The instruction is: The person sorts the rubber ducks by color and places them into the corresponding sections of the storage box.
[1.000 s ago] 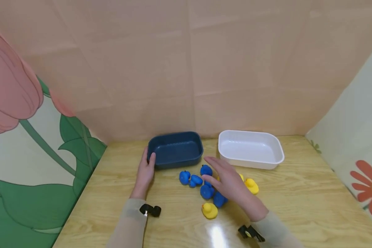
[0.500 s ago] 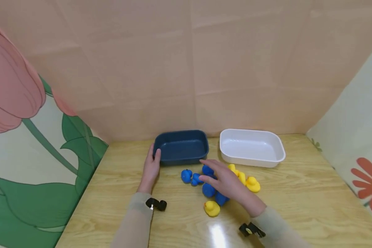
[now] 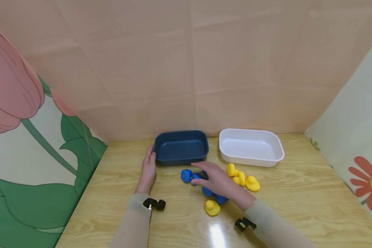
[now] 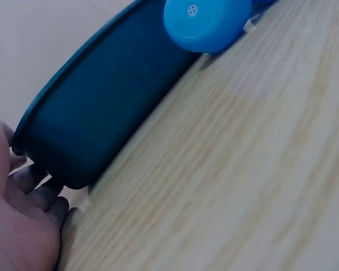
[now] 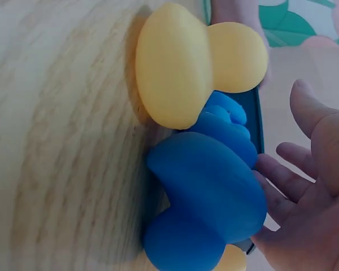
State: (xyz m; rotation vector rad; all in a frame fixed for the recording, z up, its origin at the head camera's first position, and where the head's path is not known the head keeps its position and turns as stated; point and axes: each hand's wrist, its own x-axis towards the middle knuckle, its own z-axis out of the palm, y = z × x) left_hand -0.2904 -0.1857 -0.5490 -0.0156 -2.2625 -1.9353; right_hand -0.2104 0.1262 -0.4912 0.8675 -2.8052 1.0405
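In the head view my left hand rests beside the left end of a dark blue tray, its fingers touching the tray's side. The left wrist view shows those fingertips at the tray's wall under the rim. My right hand hovers over a group of blue rubber ducks, fingers spread and holding nothing; it hides some of them. One blue duck looms close to the palm in the right wrist view. A lone yellow rubber duck sits nearer the front, and several more yellow ducks stand right of the hand.
A white tray stands at the back right, a short gap from the dark one. Both trays are near the beige backdrop behind the wooden table. Flower-printed sheets flank the table.
The dark blue tray was shifted right, closer to the white one, then stopped. My left thumb has come off its rim. My right hand has moved slightly left over the blue ducks.
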